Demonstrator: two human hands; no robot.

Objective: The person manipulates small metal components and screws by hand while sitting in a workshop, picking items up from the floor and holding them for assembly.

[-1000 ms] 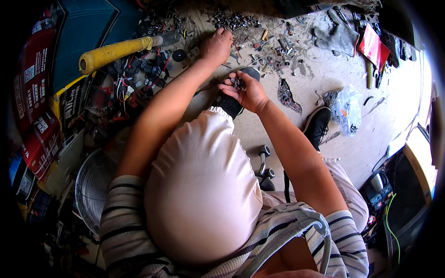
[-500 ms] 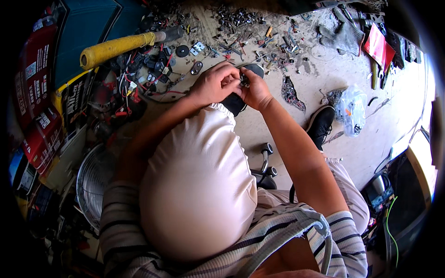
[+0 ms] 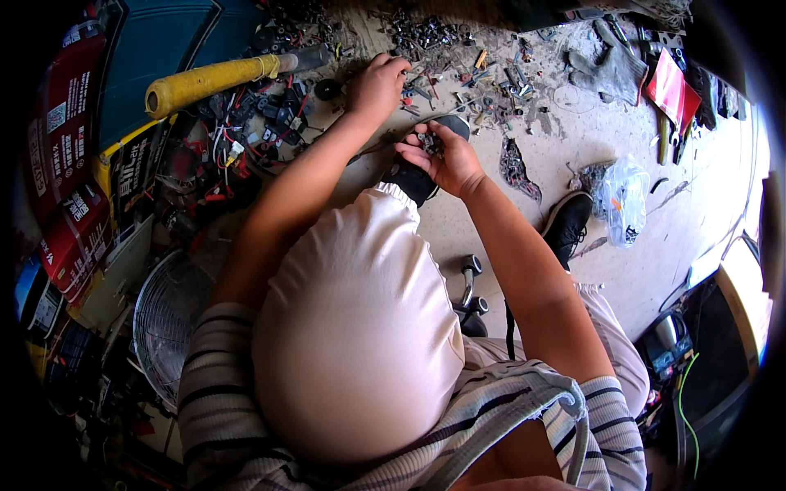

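Dull metal scrap bits on rough, dusty concrete floor; the yellow handle looks matt, perhaps plastic.

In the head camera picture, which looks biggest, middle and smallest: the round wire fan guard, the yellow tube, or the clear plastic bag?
1. Wire fan guard, biggest, though it lies nearer the camera.
2. Yellow tube, long but thin.
3. Clear plastic bag, smallest.

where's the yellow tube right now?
Head view, upper left: the yellow tube lies on the floor, angled up to the right, its dark end nearing the left hand, with a tangle of black and red wired parts just below it.
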